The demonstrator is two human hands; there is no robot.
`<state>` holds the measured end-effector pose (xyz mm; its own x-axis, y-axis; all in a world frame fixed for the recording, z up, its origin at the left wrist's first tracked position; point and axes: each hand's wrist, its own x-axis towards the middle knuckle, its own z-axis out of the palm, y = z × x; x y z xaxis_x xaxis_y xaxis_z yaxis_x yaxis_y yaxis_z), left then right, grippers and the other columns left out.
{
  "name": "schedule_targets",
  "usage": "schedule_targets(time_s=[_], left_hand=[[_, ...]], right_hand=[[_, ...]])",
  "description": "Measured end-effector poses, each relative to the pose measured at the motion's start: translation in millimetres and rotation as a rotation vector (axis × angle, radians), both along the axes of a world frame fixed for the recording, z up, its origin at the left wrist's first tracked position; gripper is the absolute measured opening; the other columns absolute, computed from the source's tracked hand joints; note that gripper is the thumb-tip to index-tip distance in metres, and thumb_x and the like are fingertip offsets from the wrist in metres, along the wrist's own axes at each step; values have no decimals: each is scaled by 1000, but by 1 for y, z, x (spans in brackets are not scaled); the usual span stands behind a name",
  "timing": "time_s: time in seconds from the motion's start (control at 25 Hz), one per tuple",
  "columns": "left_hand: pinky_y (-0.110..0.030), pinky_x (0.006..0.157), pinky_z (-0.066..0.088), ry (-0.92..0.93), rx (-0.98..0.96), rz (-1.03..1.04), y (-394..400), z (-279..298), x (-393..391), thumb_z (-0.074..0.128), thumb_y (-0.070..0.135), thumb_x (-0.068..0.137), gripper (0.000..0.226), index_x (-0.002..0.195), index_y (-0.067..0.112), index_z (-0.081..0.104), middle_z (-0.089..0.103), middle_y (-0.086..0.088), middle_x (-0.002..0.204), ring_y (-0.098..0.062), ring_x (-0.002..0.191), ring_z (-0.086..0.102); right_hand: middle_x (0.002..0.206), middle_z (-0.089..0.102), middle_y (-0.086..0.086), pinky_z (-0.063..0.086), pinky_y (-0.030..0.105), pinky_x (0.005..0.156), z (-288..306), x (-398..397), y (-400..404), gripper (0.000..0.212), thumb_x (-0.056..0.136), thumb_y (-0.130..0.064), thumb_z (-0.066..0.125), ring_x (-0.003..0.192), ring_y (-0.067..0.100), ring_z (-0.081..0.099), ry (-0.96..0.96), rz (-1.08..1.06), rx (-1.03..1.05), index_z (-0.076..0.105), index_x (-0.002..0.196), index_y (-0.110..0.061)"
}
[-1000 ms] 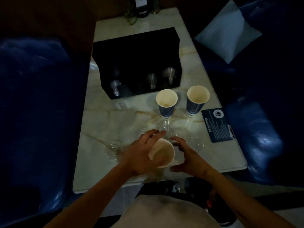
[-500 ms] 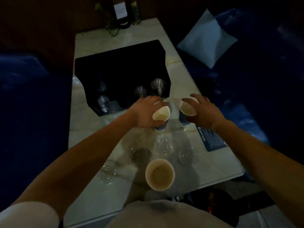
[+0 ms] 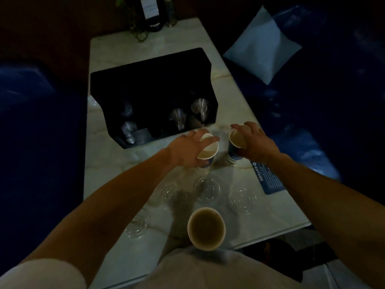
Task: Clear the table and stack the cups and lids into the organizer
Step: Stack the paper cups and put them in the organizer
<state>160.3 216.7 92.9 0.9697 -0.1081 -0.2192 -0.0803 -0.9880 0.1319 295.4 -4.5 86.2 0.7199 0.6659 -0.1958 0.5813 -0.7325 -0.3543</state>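
Two blue paper cups stand on the marble table (image 3: 108, 159) in front of the black organizer (image 3: 150, 80). My left hand (image 3: 185, 150) grips the left cup (image 3: 207, 153) from its left side, fingers over the rim. The right cup (image 3: 234, 146) is held by my right hand (image 3: 253, 142), whose fingers curl over its rim. A third paper cup (image 3: 206, 228) stands alone at the near edge. Several clear plastic lids (image 3: 207, 187) lie flat between the cups. Clear cups (image 3: 200, 110) sit inside the organizer's slots.
A blue card (image 3: 267, 178) lies on the table's right side. Dark bottles and a plant (image 3: 150, 15) stand at the far end. Blue sofas flank the table, with a pale cushion (image 3: 262, 45) on the right one.
My left hand let go of the near cup, and both hands reached forward to the two far cups. They now close on those cups, where half a second ago they were arriving.
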Motion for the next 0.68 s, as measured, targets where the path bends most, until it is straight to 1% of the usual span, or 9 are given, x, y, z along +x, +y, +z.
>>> schedule_targets(time_s=[0.16,0.24,0.4,0.48,0.6,0.68], left_hand=[[-50,88,50,-38,-132,197,-11,-10,-9,68,53,73,88,145,44,17,24,-5,151,-34,130,38],[-50,87,51,-68,-210,310,-18,-9,-18,69,51,71,86,142,47,19,24,-2,148,-33,131,37],[-53,93,49,-182,-389,534,-32,5,-46,72,48,70,88,141,48,20,21,4,147,-28,133,36],[-51,93,50,-272,-453,569,-41,18,-66,73,48,69,88,140,49,21,21,7,146,-28,131,37],[-49,91,51,-399,-457,540,-56,38,-99,73,53,70,87,140,49,21,21,10,144,-25,131,37],[-48,92,51,-451,-470,537,-63,50,-122,73,52,70,89,141,49,20,21,9,145,-23,131,36]], right_hand=[[150,24,6,42,56,97,1,-12,-1,88,71,-24,78,130,39,36,83,-135,78,28,140,-46],[150,24,5,43,55,97,4,-21,-5,87,70,-22,78,128,38,37,111,-169,134,31,140,-45],[148,26,5,41,52,100,16,-47,-23,85,69,-23,81,125,38,39,125,-188,253,36,139,-42],[147,26,4,41,50,100,21,-67,-36,84,69,-27,81,123,36,40,106,-166,280,36,139,-40],[145,26,3,42,47,97,27,-100,-62,82,69,-32,81,126,31,36,67,-150,320,36,137,-41],[145,27,3,41,46,95,28,-121,-81,86,67,-31,83,127,31,35,55,-116,295,34,137,-43]])
